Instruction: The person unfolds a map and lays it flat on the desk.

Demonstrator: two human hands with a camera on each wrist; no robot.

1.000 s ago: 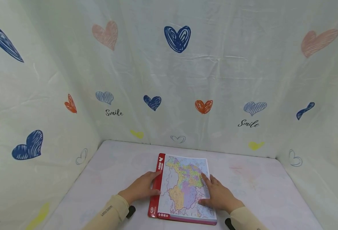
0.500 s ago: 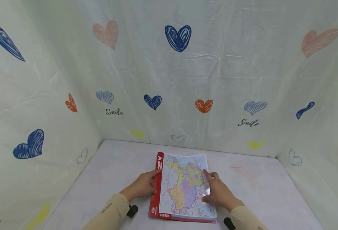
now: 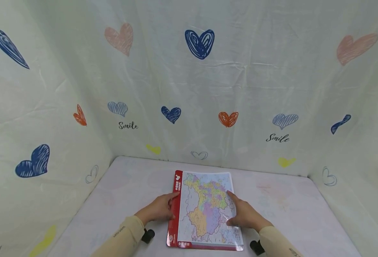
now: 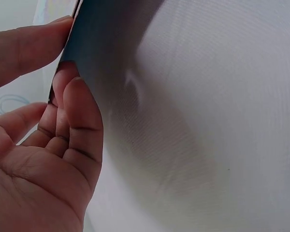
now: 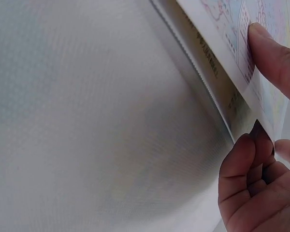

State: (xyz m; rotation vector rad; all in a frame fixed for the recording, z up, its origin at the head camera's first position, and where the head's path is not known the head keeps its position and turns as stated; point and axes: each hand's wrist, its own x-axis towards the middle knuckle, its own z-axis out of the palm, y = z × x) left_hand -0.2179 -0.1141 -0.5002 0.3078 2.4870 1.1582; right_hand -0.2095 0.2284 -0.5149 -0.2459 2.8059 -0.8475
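Observation:
A colourful printed map [image 3: 205, 210] with a red strip down its left side lies on the table in front of me. My left hand [image 3: 158, 208] holds its red left edge. In the left wrist view that hand's fingers [image 4: 83, 116] curl beneath the dark blue underside [image 4: 94, 36], one digit on the upper face. At the opposite edge, my right hand [image 3: 246, 214] grips the map. The right wrist view has a digit on the printed face and curled fingers [image 5: 238, 164] under the sheet; a layer with printed text [image 5: 203, 50] shows below it.
The map rests on a white table [image 3: 291, 210]. A pale curtain [image 3: 253, 85] printed with hearts and "Smile" surrounds its back and sides. A small black device [image 3: 148, 236] sits under the left wrist, another [image 3: 257, 247] under the right.
My right hand has drawn slightly outward to the map's right edge. Left fingers have tucked further around the red edge, and the map has shifted very slightly left.

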